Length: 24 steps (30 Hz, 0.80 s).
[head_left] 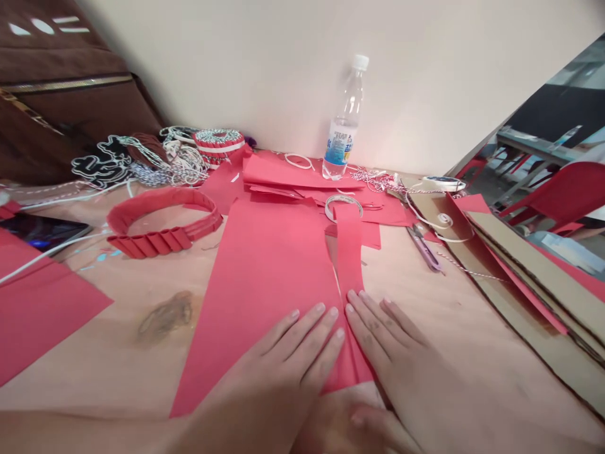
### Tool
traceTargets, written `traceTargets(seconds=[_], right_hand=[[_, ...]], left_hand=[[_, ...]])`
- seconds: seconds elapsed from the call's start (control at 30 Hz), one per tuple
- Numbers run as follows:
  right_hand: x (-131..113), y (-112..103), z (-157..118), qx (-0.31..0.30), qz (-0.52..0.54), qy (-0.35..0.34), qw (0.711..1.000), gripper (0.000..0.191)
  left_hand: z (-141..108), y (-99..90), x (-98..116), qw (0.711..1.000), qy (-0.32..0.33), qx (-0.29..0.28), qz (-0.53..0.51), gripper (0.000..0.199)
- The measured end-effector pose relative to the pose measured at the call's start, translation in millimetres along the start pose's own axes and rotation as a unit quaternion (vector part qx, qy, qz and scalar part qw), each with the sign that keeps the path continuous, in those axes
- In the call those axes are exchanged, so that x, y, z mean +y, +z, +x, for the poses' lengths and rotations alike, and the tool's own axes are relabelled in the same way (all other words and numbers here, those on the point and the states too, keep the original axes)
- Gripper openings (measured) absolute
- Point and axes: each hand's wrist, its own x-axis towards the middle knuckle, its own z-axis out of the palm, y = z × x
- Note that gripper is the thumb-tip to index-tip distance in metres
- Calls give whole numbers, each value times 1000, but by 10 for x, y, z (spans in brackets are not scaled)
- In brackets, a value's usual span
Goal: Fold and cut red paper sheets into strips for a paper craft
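Note:
A large sheet of red paper (255, 302) lies on the light wooden table (108, 359), with a narrow red strip (350, 271) running up beside its right edge. My left hand (288, 359) rests flat on the sheet, fingers apart. My right hand (397, 353) lies flat just to the right, its fingertips on the strip's lower part. Neither hand grips anything. The lower end of the paper is hidden under my hands.
Behind the sheet are stacked red paper pieces, a plastic water bottle (343, 123), and a pleated red paper band (161, 221). Coiled twine (179, 164) lies back left. Scissors (424, 248) and corrugated cardboard sheets (524, 284) are right; a phone (42, 230) is left.

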Motion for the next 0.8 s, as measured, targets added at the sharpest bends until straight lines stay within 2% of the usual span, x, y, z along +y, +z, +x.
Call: traceTargets(seconds=[0.1, 0.23, 0.33, 0.5, 0.6, 0.67, 0.8], right_hand=[[-16, 79, 15, 11, 2, 3, 1000, 81], [-24, 105, 2, 15, 6, 15, 1000, 79], [-34, 82, -9, 12, 12, 19, 1000, 79], [-85, 20, -11, 17, 9, 32, 999, 85], [-97, 1, -10, 22, 5, 37, 999, 85], [-89, -12, -9, 21, 7, 32, 999, 84], [-70, -53, 6, 10, 18, 26, 999, 89]], left_hand=[[11, 50, -24, 1000, -11, -8, 8, 61], [-9, 9, -13, 999, -4, -23, 32, 63], [-24, 27, -18, 999, 3, -10, 33, 60], [-10, 165, -65, 1000, 3, 21, 18, 63], [19, 129, -64, 1000, 4, 17, 23, 60], [30, 60, -51, 999, 32, 2, 30, 57], [2, -17, -33, 991, 129, -2, 34, 50]])
